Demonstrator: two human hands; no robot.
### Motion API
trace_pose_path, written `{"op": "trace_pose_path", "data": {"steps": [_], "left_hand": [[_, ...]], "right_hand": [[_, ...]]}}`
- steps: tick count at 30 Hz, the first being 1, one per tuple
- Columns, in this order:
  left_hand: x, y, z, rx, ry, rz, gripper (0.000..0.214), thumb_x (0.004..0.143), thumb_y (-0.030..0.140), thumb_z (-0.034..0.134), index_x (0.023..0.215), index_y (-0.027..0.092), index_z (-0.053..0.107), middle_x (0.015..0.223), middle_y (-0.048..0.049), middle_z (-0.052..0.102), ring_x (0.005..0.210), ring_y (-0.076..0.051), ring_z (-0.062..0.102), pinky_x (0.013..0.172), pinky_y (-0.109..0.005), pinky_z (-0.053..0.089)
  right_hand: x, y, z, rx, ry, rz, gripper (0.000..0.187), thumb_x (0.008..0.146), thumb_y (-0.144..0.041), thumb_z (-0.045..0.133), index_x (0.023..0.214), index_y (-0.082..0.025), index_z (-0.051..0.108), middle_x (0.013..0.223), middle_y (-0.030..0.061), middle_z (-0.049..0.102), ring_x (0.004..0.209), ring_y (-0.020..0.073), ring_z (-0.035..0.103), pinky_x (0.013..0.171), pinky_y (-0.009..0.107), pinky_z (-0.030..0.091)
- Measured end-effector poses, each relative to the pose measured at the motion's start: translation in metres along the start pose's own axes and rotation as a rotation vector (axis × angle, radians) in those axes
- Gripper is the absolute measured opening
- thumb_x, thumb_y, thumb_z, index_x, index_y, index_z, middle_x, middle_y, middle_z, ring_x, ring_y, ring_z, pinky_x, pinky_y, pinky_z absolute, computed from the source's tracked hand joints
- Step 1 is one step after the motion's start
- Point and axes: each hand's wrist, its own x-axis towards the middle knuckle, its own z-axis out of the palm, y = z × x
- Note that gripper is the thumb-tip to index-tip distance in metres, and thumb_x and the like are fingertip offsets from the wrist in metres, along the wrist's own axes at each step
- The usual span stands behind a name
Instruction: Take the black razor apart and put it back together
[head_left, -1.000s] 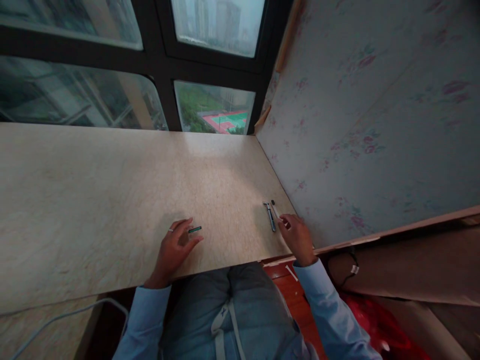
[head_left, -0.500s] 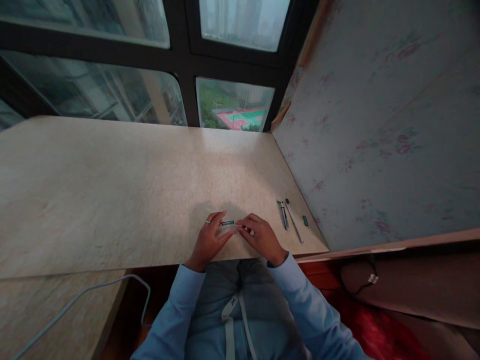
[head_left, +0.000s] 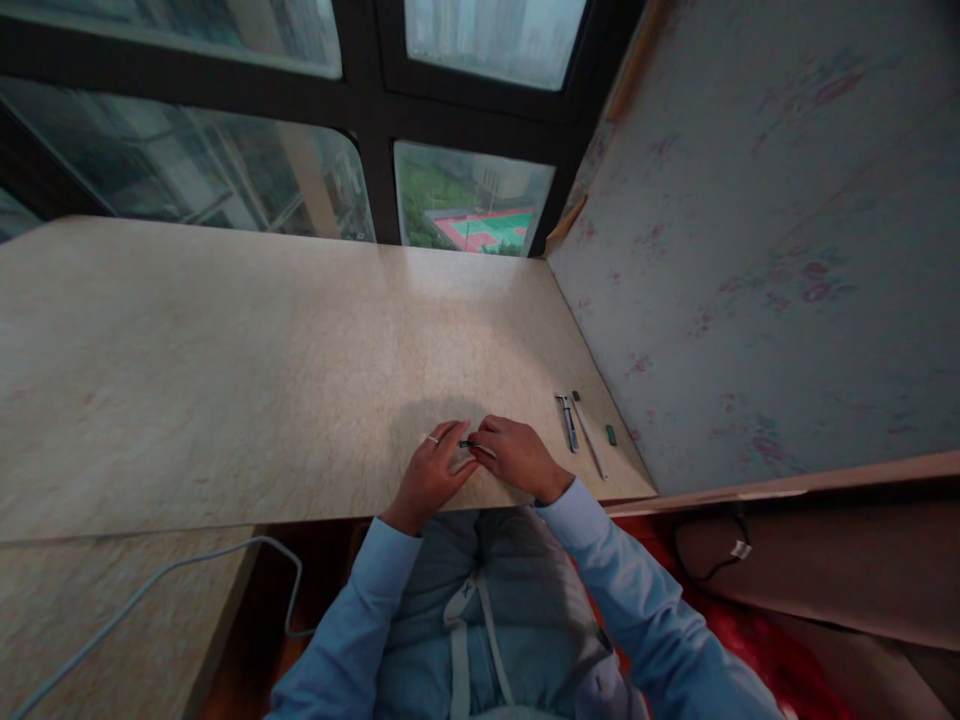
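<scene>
My left hand (head_left: 435,470) and my right hand (head_left: 517,455) meet over the near edge of the pale desk (head_left: 225,360). Both pinch a small dark green pen part (head_left: 470,444) between their fingertips; only a short bit of it shows. A ring sits on a finger of my left hand. To the right, near the wall, lie a dark pen piece with a clip (head_left: 568,422), a thin white refill (head_left: 589,435) and a tiny green cap (head_left: 611,435).
A flowered wall panel (head_left: 750,250) closes the desk on the right. Dark-framed windows (head_left: 360,90) run along the far edge. A grey cable (head_left: 150,590) loops off a lower surface at the near left. My lap is below the desk edge.
My right hand left the pen pieces by the wall and came left to meet my left hand. Both hands have closed on the small green part.
</scene>
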Motion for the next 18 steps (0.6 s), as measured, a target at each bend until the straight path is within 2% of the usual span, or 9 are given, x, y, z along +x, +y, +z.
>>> {"op": "trace_pose_path", "data": {"steps": [4,12,14,18], "left_hand": [[0.0,0.003,0.001,-0.009,-0.043,-0.056,0.054,0.082,0.026,0.066,0.132,0.021,0.046,0.123,-0.0127,0.058,0.11,-0.024,0.061,0.093,-0.042,0.053],[0.005,0.017,0.005,-0.008,-0.05,-0.087,0.054,0.08,0.027,0.068,0.129,0.02,0.048,0.117,-0.0104,0.061,0.103,-0.022,0.063,0.088,-0.037,0.054],[0.007,0.021,0.008,0.006,-0.046,-0.104,0.054,0.079,0.028,0.069,0.129,0.02,0.048,0.115,-0.01,0.062,0.1,-0.022,0.063,0.087,-0.037,0.053],[0.014,0.03,0.019,0.033,-0.019,-0.145,0.053,0.079,0.032,0.07,0.127,0.02,0.05,0.111,-0.0102,0.064,0.096,-0.023,0.064,0.085,-0.039,0.052]], "right_hand": [[-0.001,-0.001,-0.001,-0.028,0.0,-0.021,0.015,0.091,-0.022,0.058,0.091,-0.02,0.072,0.087,0.0069,0.065,0.079,0.018,0.06,0.063,0.026,0.041],[-0.012,0.005,-0.002,-0.062,0.036,-0.004,0.015,0.09,-0.022,0.058,0.092,-0.019,0.073,0.086,0.0066,0.066,0.079,0.0173,0.06,0.065,0.026,0.041],[-0.019,0.008,-0.003,-0.024,0.092,0.018,0.014,0.09,-0.021,0.058,0.093,-0.02,0.072,0.088,0.0064,0.066,0.08,0.0168,0.06,0.066,0.025,0.042],[-0.04,0.012,-0.004,0.126,0.289,0.099,0.016,0.092,-0.021,0.055,0.094,-0.019,0.071,0.086,0.0058,0.064,0.078,0.0159,0.059,0.067,0.025,0.044]]}}
